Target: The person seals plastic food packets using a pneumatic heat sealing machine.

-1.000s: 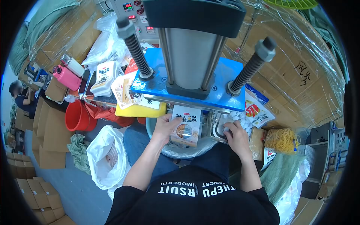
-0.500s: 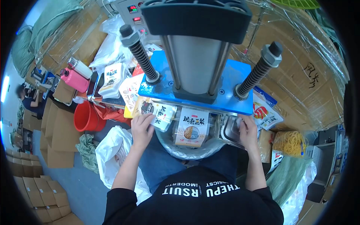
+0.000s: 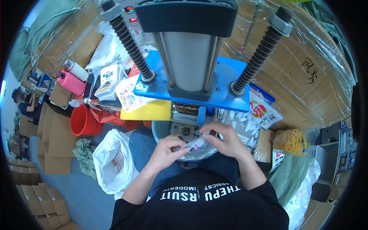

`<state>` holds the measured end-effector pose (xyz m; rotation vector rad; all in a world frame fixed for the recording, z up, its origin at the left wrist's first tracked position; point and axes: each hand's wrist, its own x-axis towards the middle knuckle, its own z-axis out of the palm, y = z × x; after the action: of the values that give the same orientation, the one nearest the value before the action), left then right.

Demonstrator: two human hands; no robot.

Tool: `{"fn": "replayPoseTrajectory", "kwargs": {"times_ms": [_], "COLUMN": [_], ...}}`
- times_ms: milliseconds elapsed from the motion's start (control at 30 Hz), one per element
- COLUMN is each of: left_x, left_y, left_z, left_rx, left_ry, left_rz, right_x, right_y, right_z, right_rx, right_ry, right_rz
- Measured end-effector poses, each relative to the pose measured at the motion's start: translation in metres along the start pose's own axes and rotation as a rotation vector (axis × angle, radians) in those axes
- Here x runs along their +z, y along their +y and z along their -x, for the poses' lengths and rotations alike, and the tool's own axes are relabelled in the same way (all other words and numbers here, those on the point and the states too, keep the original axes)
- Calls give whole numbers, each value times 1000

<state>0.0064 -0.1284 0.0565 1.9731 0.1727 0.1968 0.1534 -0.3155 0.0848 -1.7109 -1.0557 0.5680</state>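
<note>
My left hand (image 3: 167,153) and my right hand (image 3: 226,141) are close together in front of my lap. Between them they pinch a printed plastic pouch (image 3: 197,145), tilted nearly edge-on, with dark lettering and a pink mark. Fingers of both hands are closed on its edges. Just beyond them stands a press with a blue plate (image 3: 226,100), a metal cylinder (image 3: 184,61) and two spring-wrapped rods. Below it, another printed pouch (image 3: 184,129) shows in a plastic-lined bin (image 3: 156,132), partly hidden by my hands.
A yellow block (image 3: 147,110) lies left of the press. Small white plastic pieces (image 3: 247,126) fill a tray on the right, by a bundle of yellow rubber bands (image 3: 289,142). A red bucket (image 3: 81,122) and white sack (image 3: 113,161) stand left. Another person (image 3: 26,105) is far left.
Both hands have come inward to one pouch. My left hand has left the yellow block, now bare, and my right hand the tray. The pouch under the press is gone; the springs look longer.
</note>
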Motion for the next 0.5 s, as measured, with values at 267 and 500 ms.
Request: {"fn": "replayPoseTrajectory", "kwargs": {"times_ms": [267, 500], "left_x": [22, 24], "left_y": [-14, -23], "left_z": [3, 3], "left_rx": [-322, -414], "left_ry": [-91, -139], "left_rz": [354, 598], "right_x": [-17, 21], "right_y": [7, 15], "right_z": [8, 10], "right_rx": [70, 98], "right_ry": [99, 213], "right_rz": [93, -81]}}
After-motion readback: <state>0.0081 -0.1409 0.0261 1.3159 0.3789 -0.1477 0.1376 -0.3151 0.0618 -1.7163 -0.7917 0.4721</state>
